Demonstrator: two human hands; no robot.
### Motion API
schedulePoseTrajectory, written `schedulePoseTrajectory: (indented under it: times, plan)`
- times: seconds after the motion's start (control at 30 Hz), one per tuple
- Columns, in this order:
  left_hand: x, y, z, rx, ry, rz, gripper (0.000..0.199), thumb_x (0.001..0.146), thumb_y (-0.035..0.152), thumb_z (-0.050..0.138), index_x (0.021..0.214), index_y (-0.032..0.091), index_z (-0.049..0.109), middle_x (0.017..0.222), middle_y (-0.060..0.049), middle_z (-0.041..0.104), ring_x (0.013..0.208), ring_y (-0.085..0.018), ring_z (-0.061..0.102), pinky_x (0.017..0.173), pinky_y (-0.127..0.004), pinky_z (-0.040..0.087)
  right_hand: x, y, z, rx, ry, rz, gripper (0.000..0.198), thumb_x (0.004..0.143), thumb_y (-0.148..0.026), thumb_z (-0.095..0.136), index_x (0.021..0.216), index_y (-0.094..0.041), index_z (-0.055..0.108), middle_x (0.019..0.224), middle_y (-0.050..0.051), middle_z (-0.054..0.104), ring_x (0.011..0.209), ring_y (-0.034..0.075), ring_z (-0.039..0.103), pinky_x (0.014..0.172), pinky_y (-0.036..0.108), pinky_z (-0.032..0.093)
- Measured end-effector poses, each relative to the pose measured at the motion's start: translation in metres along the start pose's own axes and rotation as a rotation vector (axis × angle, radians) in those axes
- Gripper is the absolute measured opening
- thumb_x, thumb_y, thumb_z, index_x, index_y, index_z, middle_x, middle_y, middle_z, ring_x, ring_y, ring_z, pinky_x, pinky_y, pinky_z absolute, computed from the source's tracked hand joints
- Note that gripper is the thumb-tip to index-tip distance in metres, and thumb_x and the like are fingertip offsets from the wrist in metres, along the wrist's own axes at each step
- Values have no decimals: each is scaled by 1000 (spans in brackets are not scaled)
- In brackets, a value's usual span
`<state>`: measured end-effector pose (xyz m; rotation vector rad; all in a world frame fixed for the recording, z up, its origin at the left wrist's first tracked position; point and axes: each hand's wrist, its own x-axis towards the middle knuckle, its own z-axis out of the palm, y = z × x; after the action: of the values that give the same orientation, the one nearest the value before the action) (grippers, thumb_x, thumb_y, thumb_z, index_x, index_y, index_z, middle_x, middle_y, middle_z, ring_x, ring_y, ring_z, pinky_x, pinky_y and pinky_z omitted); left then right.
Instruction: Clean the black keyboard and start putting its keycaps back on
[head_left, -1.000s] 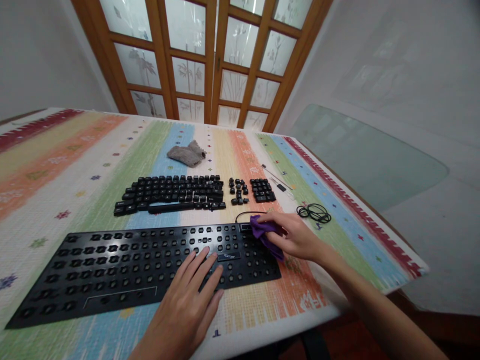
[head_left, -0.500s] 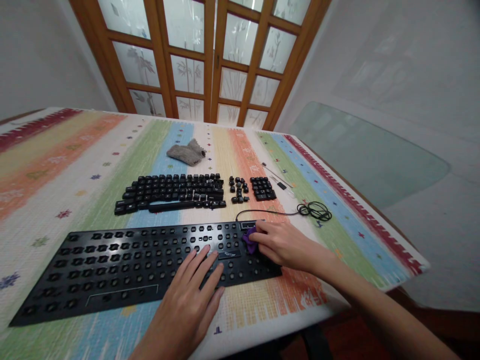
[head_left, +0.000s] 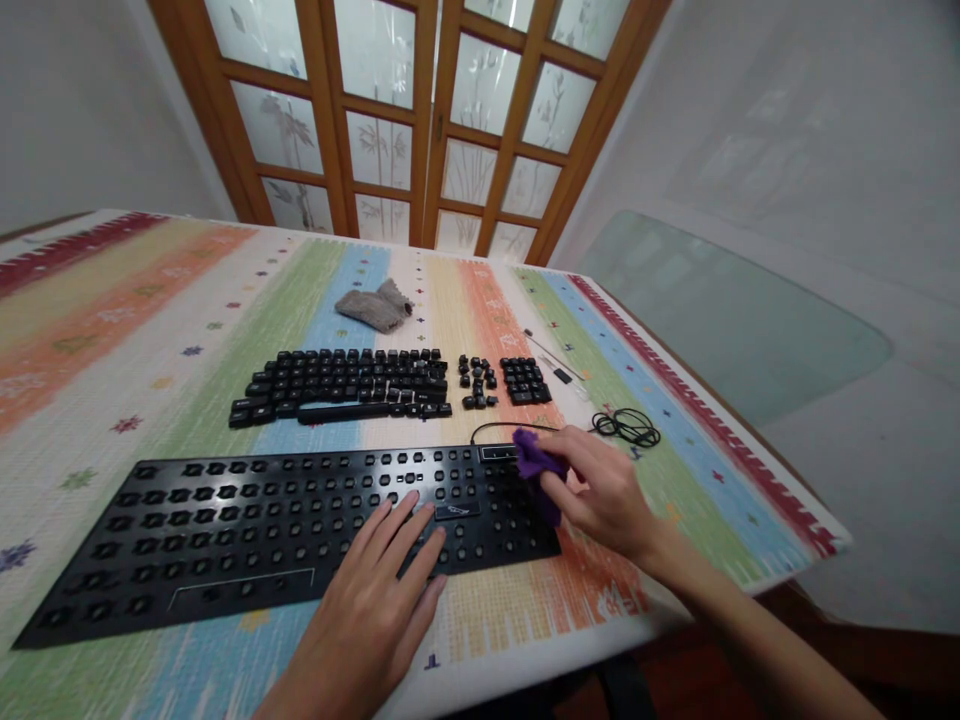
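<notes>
A black keyboard (head_left: 225, 505) with its keycaps off lies across the near part of the table, bare switches showing. My left hand (head_left: 390, 580) rests on its lower edge, right of the middle, fingers spread flat. At the keyboard's right end, my right hand (head_left: 600, 490) pinches a purple cloth (head_left: 536, 465), which bunches over the upper right corner and hangs down along the side. Behind the keyboard, the removed keycaps (head_left: 352, 380) stand in rows, with a loose cluster of keycaps (head_left: 478, 380) and a number-pad block of keycaps (head_left: 525, 380) to their right.
A crumpled grey cloth (head_left: 375, 305) lies beyond the keycaps. The coiled black cable (head_left: 626, 427) sits right of the keyboard. Near it are a thin rod (head_left: 555, 355) and a small black piece (head_left: 562, 376). The striped tablecloth (head_left: 187, 370) covers the table.
My right hand has moved right and slightly toward the keyboard's outer edge with the purple cloth, more of which now shows. My left hand stays in place on the keyboard.
</notes>
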<state>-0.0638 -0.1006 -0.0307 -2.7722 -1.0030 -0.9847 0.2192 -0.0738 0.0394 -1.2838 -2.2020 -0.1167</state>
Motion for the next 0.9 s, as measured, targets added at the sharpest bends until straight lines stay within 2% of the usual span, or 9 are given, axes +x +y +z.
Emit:
schedulePoseTrajectory:
  times: [0.07, 0.17, 0.3, 0.57, 0.7, 0.9]
  plan:
    - [0, -1, 0, 16, -15, 8, 31, 96, 17, 49, 123, 14, 64, 137, -14, 59, 135, -31, 48, 105, -54, 50, -5, -3, 5, -81, -137, -77, 18, 90, -14, 49, 98, -16, 65, 88, 9, 65, 76, 19, 59, 66, 31, 48]
    - [1, -1, 0, 25, -17, 13, 31, 96, 18, 49, 123, 15, 64, 136, -14, 60, 133, -31, 50, 104, -53, 51, -10, -4, 13, -98, -322, -71, 23, 91, -12, 45, 98, -14, 67, 89, 10, 61, 77, 20, 57, 66, 32, 48]
    - [2, 0, -1, 14, 7, -2, 30, 97, 18, 48, 121, 15, 65, 133, -13, 62, 132, -30, 51, 106, -52, 49, -11, -2, 15, -35, -387, -14, 24, 92, -12, 44, 101, -13, 66, 92, 10, 59, 81, 21, 55, 71, 35, 48]
    - [1, -2, -2, 43, -24, 26, 30, 97, 21, 49, 122, 15, 64, 134, -13, 61, 132, -31, 51, 105, -53, 51, 9, 12, 7, 196, -519, 11, 20, 92, -11, 47, 92, -17, 66, 90, 5, 57, 84, 18, 54, 78, 33, 46]
    - [3, -1, -2, 49, -5, 22, 29, 97, 20, 48, 121, 15, 64, 133, -13, 61, 131, -30, 51, 103, -53, 52, 14, 17, 2, 197, -567, -109, 22, 93, -10, 46, 86, -17, 66, 89, 6, 55, 83, 17, 52, 77, 32, 46]
    - [1, -1, 1, 26, 0, 0, 30, 96, 18, 48, 121, 15, 65, 134, -13, 61, 134, -31, 49, 106, -53, 49, 14, 7, 0, -105, -609, -366, 22, 96, -15, 47, 82, -17, 64, 89, 7, 58, 77, 17, 51, 67, 31, 44]
